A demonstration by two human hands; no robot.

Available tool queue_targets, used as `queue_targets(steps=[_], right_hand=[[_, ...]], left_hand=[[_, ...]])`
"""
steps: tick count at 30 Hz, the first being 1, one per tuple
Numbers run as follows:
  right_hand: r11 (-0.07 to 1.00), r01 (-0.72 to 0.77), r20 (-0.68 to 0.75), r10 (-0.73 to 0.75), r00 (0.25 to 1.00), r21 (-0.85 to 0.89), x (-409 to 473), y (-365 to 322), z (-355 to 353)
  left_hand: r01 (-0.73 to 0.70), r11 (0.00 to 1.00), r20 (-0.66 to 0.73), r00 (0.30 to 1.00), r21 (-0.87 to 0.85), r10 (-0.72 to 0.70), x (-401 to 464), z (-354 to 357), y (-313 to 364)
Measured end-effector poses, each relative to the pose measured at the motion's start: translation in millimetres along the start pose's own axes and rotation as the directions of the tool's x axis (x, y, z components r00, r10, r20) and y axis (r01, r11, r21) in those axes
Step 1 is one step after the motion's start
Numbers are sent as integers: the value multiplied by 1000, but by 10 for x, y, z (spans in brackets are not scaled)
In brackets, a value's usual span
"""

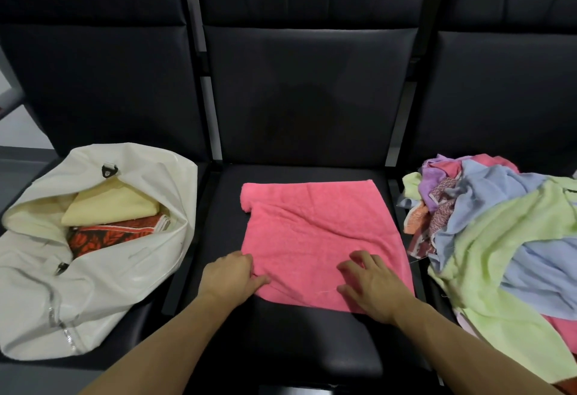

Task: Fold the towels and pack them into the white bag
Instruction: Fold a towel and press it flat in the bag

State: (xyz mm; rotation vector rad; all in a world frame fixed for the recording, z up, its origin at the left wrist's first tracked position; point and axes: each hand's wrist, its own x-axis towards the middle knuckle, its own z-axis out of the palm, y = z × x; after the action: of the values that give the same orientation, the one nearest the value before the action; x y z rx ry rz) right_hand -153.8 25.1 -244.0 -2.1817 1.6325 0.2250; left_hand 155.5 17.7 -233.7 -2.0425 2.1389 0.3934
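Observation:
A pink towel (318,232) lies spread on the middle black seat, its far left corner rolled over. My left hand (232,276) pinches the towel's near left edge between thumb and fingers. My right hand (370,285) rests on the near right part of the towel with fingers spread and slightly bent. The white bag (93,269) stands open on the left seat. Inside it lie a folded cream towel (112,204) and a folded red patterned towel (109,233).
A loose heap of unfolded towels (499,238) in light green, blue, purple and patterned cloth covers the right seat. Black seat backs (312,88) rise behind. Metal frame bars separate the seats. A bare strip of the middle seat (296,341) lies in front of the pink towel.

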Motion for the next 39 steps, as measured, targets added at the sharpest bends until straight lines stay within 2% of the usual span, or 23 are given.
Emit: queue_targets(steps=[3,5,10,13,18,24,26,28,31,33,36,39], right_hand=[[1000,7,2,-7,1000,10,37,31,-5],[1000,13,3,-13,1000,17,45,56,-4],[1000,7,28,-7,1000,21,46,87,-2],[1000,9,45,-10,999,30,30,83,-14],[997,25,69,-29,997,68,18,105,-14],[995,77,122,-84,989,64,-17,165,39],[994,92,128,-98,987,50,-24,175,48],[994,102,132,-107,985,44,-30,186,55],[992,120,150,-125,981,40,-46,222,69],[989,136,151,-144,978,62,-62,249,49],[981,169,116,-180,977,100,-100,279,-1],[980,184,31,-186,982,72,-150,347,-80]], left_hand=[[70,960,123,992,-271,-38,53,28,-82],[64,937,165,986,-343,-7,56,18,-160],[-5,939,202,976,-343,79,27,6,-266],[-41,908,214,967,-416,142,-36,-16,-307],[-67,874,174,970,-481,170,-181,-82,-409],[-70,847,204,957,-527,206,-325,-107,-467],[-49,853,222,956,-520,190,-351,-116,-475],[-50,895,237,956,-443,171,-361,-108,-480],[-59,979,308,944,-195,118,-370,-114,-495],[-64,994,324,942,-83,88,-369,-119,-499],[-100,991,182,977,-90,115,-342,-136,-478],[-296,931,66,946,-215,316,-298,-91,-373]])
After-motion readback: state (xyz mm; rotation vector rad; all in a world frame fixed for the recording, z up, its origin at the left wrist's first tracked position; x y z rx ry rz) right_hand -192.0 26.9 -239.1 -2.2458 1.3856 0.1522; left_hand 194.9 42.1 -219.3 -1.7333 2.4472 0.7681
